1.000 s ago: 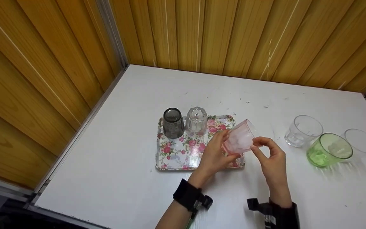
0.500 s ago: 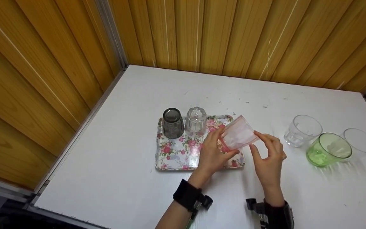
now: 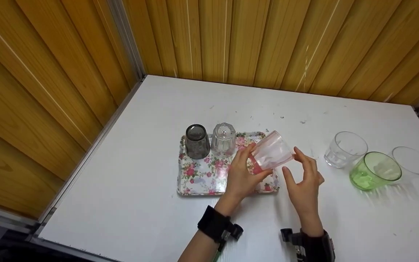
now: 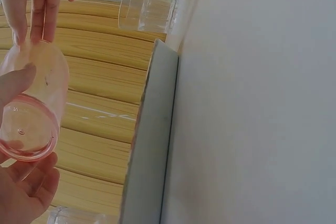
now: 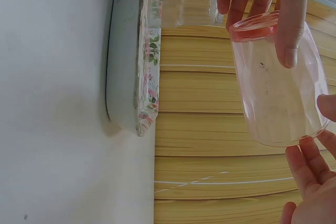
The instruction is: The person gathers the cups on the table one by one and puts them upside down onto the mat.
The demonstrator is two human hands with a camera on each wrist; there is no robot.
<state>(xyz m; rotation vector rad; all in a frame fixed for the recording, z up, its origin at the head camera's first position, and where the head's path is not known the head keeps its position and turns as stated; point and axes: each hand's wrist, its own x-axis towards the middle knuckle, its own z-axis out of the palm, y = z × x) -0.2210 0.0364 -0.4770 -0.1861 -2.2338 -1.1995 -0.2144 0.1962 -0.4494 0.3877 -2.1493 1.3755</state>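
Note:
My left hand (image 3: 244, 173) grips a pink transparent glass (image 3: 272, 151) near its thick base, thumb on one side and fingers on the other. The glass is tilted on its side above the right part of a floral tray (image 3: 209, 183), its mouth toward my right hand (image 3: 306, 183). Straight fingertips of that right hand touch the rim, as the right wrist view shows, while its thumb stands apart from them. Upside down on the tray's back left are a dark grey glass (image 3: 198, 143) and a clear faceted glass (image 3: 224, 138).
To the right on the white table (image 3: 122, 174) stand a clear glass (image 3: 344, 151), a green glass (image 3: 373, 173) and another clear glass (image 3: 413, 160), mouths up and close together. Wood-patterned panels (image 3: 246, 40) border the table at the back and left.
The pink glass has turned in my left hand, its mouth swinging toward the lower right. My right thumb has come away from the rim and the right hand has shifted slightly left.

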